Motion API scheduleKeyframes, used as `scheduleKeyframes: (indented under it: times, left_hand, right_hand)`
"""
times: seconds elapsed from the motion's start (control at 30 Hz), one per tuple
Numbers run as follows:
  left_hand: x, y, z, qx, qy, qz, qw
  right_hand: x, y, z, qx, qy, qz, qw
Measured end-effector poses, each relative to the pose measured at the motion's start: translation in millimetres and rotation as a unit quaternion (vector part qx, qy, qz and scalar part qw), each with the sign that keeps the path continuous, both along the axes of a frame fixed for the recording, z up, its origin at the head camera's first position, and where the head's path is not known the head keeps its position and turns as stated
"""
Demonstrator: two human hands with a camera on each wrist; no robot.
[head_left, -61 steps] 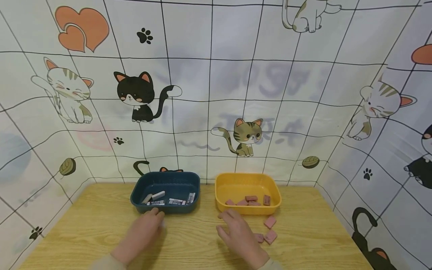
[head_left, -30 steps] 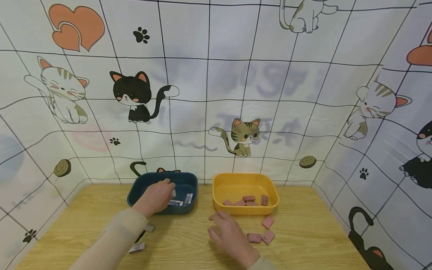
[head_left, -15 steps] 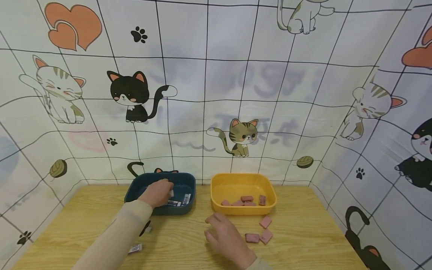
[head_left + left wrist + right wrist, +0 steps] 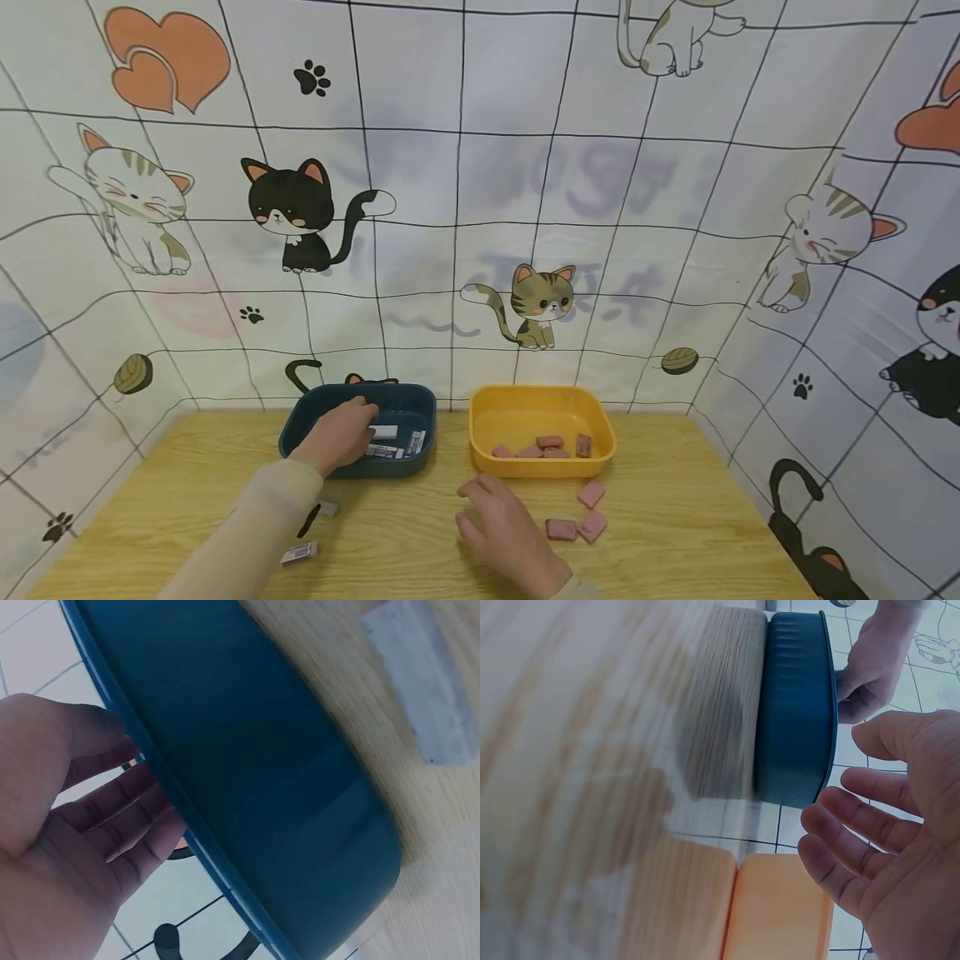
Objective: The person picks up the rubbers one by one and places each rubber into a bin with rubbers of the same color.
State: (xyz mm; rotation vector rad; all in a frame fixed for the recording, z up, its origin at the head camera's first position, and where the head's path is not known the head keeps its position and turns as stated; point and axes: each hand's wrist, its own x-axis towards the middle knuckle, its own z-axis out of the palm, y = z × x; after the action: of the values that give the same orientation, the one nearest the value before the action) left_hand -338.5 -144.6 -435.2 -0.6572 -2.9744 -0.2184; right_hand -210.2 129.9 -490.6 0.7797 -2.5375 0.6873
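My left hand reaches over the near rim of the dark blue bin, fingers loosely bent and fingertips hidden behind the rim in the left wrist view. Beside the fingers in the bin lies a white eraser, next to erasers with printed sleeves. On the table near my left forearm are a whitish eraser and a sleeved eraser. My right hand hovers with relaxed, spread fingers in front of the yellow bin, holding nothing. Left of several pink erasers, it touches none of them.
Several pink erasers lie inside the yellow bin. Both bins stand side by side at the back of the wooden table, close to the cat-printed backdrop. More printed cloth encloses the sides.
My left hand has gone from the table into the blue bin and let go of a white eraser there, then drawn slightly left. My right hand stays nearly still.
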Motion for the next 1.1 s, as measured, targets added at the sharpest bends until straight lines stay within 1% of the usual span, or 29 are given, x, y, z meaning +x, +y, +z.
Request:
scheduleKeyframes:
  times: [0.07,0.23,0.3,0.43,0.5,0.57,0.67,0.87,1.0,1.1]
  left_hand:
    - [6.4,-2.1,1.0,0.008,0.008,-0.008,0.9999]
    - [19.7,-2.5,2.4,0.034,0.045,-0.026,0.9981]
    - [24.6,-1.5,2.4,0.042,0.066,-0.036,0.9963]
    - [37.2,2.8,4.8,0.053,0.101,-0.057,0.9918]
    - [44.0,5.7,7.1,0.054,0.112,-0.061,0.9904]
    - [50.3,9.3,10.0,0.056,0.115,-0.063,0.9898]
    - [57.1,14.1,11.2,0.057,0.124,-0.066,0.9884]
    - [66.7,21.7,6.4,0.062,0.164,-0.083,0.9810]
    - [74.1,27.3,2.8,0.074,0.179,-0.093,0.9766]
    - [78.2,31.5,0.1,0.084,0.187,-0.104,0.9732]
  right_hand:
    - [0.5,-1,0.3,-0.002,-0.004,0.001,1.0000]
    - [1.4,1,1.3,-0.005,-0.012,-0.004,0.9999]
    - [1.7,3,1.6,-0.004,-0.013,-0.010,0.9999]
    - [2.0,9,2.7,0.002,-0.028,-0.027,0.9992]
    - [2.2,12,3.2,0.005,-0.038,-0.033,0.9987]
    - [2.5,16,3.4,0.007,-0.047,-0.035,0.9983]
    - [3.0,22,3.0,0.008,-0.053,-0.038,0.9979]
    - [5.0,38,2.6,0.014,-0.066,-0.049,0.9965]
    - [7.4,48,2.9,0.022,-0.082,-0.063,0.9944]
    - [8.3,55,2.8,0.024,-0.083,-0.071,0.9938]
